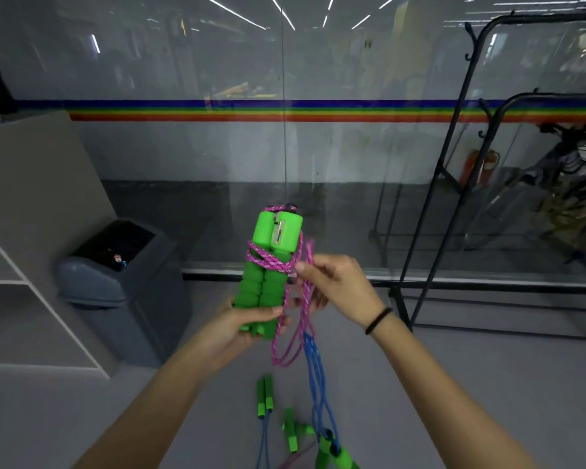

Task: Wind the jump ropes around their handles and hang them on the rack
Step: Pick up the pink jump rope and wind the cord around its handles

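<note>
My left hand [247,324] grips the lower end of a pair of green jump-rope handles [268,265], held side by side and upright. A pink rope [268,260] crosses the handles' middle in a few turns. My right hand [332,282] pinches the loose pink rope just right of the handles; its slack loops [290,350] hang below both hands. A black metal rack [454,130] with hooks stands to the right. Other green-handled ropes lie on the floor: one pair of handles [264,396], another [295,429], and a blue rope [315,377].
A grey lidded bin [115,282] stands at the left beside a grey shelf unit [31,231]. A glass wall with a rainbow stripe [285,111] runs across the back. A second, lower black rack [521,103] with things on it stands behind the glass at far right.
</note>
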Available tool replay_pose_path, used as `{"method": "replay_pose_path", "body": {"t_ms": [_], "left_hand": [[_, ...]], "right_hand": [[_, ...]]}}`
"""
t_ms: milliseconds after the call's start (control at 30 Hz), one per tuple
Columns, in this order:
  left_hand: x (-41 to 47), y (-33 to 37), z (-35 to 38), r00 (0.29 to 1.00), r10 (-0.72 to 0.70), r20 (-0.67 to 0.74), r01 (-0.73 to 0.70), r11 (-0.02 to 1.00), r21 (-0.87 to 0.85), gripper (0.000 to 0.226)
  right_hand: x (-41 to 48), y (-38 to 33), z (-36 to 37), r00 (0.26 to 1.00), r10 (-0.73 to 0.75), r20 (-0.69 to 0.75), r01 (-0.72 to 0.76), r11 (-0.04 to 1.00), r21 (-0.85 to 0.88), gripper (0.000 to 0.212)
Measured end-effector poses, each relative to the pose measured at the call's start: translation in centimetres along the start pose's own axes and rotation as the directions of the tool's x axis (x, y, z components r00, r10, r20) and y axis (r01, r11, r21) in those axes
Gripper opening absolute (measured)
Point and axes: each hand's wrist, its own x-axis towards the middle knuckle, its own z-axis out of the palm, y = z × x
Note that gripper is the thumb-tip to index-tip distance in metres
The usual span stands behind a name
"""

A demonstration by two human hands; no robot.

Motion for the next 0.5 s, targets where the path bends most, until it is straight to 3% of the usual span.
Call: {"method": "replay_pose_path", "body": {"t_ms": [167, 333, 400, 500], "left_hand": [[-0.1, 0.3, 1.5, 0.991, 0.033, 0.128, -0.015, 0.990, -0.138, 0.057], [0.3, 1.9, 1.3, 0.988, 0.124, 0.096, -0.112, 0.986, -0.123, 0.053], [0.2, 2.7, 1.0, 0.983, 0.153, 0.102, -0.141, 0.983, -0.120, 0.048], [-0.1, 3.6, 0.4, 0.977, 0.179, 0.117, -0.167, 0.980, -0.110, 0.045]], "right_hand": [[2.0, -2.5, -0.2, 0.996, 0.012, -0.094, 0.012, 0.969, 0.245, 0.037], [2.4, -1.7, 0.0, 0.987, 0.152, -0.057, -0.098, 0.837, 0.538, 0.033], [1.7, 0.4, 0.8, 0.982, 0.190, -0.001, -0.160, 0.830, 0.535, 0.028], [-0.4, 2.7, 2.5, 0.956, 0.138, 0.261, -0.247, 0.856, 0.454, 0.028]]}}
